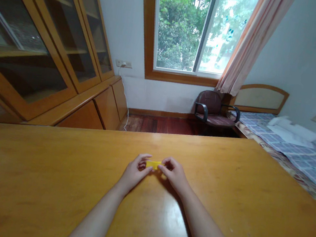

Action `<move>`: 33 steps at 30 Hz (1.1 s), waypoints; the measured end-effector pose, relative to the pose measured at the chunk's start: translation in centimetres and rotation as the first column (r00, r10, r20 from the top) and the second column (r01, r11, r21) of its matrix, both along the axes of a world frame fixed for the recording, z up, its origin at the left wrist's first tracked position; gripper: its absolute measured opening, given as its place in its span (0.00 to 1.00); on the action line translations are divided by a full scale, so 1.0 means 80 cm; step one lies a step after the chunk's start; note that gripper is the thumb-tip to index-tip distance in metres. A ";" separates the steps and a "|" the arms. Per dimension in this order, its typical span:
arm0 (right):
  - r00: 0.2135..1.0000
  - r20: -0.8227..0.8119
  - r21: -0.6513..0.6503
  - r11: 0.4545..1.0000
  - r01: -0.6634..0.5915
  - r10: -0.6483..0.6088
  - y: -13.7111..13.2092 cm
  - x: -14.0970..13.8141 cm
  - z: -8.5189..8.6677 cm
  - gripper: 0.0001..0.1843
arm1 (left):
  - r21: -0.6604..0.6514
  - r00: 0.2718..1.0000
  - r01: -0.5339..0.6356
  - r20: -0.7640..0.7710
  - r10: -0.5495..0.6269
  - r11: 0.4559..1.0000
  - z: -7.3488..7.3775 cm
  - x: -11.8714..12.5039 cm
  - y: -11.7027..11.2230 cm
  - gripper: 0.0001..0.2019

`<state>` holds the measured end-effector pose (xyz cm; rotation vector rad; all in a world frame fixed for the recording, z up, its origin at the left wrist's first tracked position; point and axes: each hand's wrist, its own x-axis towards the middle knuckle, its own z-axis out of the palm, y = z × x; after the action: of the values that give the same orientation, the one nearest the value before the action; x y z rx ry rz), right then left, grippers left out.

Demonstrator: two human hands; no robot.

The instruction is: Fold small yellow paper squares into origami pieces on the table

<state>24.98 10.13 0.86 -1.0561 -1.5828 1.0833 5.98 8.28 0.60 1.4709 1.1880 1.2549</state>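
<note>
A small, flat yellow piece (153,165), perhaps folded paper, is held between my hands above the middle of the desk. Its exact kind is too small to make out. My left hand (135,172) has its thumb at the lower left edge of the piece, with the fingers curled around the left end. At the right end, my right hand (176,175) pinches it between thumb and fingertips. Both forearms reach in from the bottom of the view, and a shadow falls on the wood under my right hand.
The wide wooden desk (49,181) spans the lower view. Glass-door cabinets (61,14) stand at left. Past the desk's far edge are a maroon armchair (209,102) and a window (182,28). A bed (302,154) with checked cover lies at right.
</note>
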 end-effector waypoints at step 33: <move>0.995 -0.081 0.111 0.993 -0.041 0.050 0.002 0.003 -0.001 0.03 | 0.016 0.989 0.071 0.128 -0.072 0.997 -0.006 -0.003 0.004 0.11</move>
<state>25.22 10.32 0.80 -0.8943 -1.5874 1.0454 5.72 8.58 0.15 1.4066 1.0361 1.2885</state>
